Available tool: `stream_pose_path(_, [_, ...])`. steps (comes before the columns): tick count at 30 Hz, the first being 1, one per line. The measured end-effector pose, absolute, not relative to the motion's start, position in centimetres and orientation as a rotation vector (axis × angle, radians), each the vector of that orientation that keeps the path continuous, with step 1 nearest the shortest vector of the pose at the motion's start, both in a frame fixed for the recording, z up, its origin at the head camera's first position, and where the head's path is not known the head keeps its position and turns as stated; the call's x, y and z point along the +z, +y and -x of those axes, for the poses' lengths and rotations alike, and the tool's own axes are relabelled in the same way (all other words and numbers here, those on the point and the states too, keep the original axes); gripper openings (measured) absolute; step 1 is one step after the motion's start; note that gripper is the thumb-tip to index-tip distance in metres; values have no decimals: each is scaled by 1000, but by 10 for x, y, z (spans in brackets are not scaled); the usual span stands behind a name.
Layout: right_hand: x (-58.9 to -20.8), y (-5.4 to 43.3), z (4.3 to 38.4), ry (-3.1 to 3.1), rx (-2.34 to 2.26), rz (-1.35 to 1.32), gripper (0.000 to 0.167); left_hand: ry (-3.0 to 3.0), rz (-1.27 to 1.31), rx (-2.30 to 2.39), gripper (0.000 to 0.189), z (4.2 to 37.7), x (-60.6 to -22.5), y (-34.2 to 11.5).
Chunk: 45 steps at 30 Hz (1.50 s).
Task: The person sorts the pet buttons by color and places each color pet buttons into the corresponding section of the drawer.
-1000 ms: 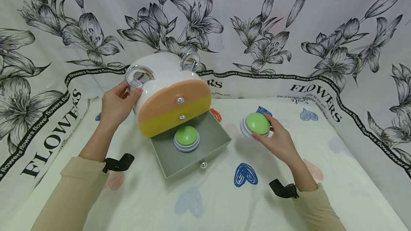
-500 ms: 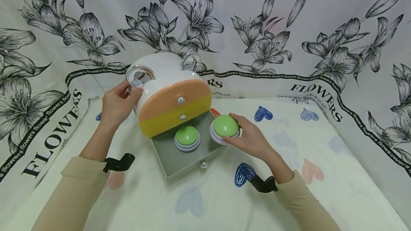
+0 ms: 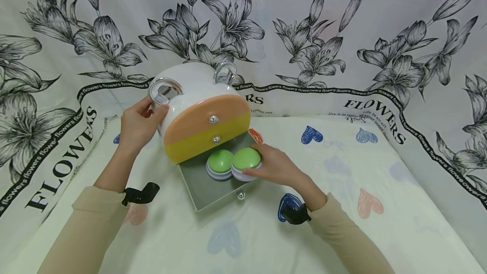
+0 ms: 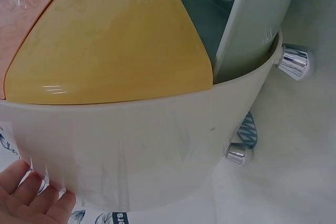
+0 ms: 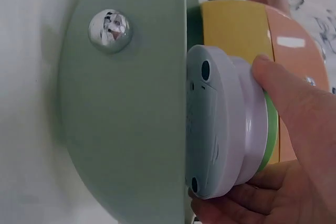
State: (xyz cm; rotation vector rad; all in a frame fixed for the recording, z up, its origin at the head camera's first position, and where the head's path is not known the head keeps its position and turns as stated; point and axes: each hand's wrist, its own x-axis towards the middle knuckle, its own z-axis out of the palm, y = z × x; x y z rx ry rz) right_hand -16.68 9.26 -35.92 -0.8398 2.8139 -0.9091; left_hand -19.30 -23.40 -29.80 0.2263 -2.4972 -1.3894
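My left hand (image 3: pixel 138 128) grips the side of a white, rounded drawer box (image 3: pixel 195 77), thumb just below a silver-rimmed ear (image 3: pixel 166 89). In the left wrist view its fingers (image 4: pixel 47 200) lie along the box's white shell. The box's bottom drawer (image 3: pixel 203 195), grey-green inside, is pulled out. One green-topped push button (image 3: pixel 220 160) with a white base sits in it. My right hand (image 3: pixel 279 168) holds a second green push button (image 3: pixel 246 158) by its rim over the drawer's right part, beside the first one. The right wrist view shows its white underside (image 5: pixel 210 124) tilted above the drawer's front edge.
Orange (image 3: pixel 205 109) and yellow (image 3: pixel 213 138) drawer fronts above are shut, each with a silver knob. The pulled-out drawer has a silver knob (image 3: pixel 241 195) too. Beneath lies a pale cloth (image 3: pixel 258 240) with hearts; a flower-printed curtain (image 3: pixel 266 67) stands behind.
My right hand has carried the second green push button leftward, from the cloth right of the box to over the pulled-out drawer. The left hand and the box have stayed put.
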Motion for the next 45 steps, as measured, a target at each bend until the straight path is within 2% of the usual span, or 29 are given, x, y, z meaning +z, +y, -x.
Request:
stream_pose_path(5, [-364,83,168,2793,-842,880,56,-2491,-223,-1394,67,193,-299,-234])
stream_pose_path(29, [-369,74,176,2727,-788,840,49,-2488,-205,-1399,67,194,-299,-235])
stream_pose_path(45, [-376,70,183,2689,-689,899,63,-2490,-221,-1401,66,194,-300,-234])
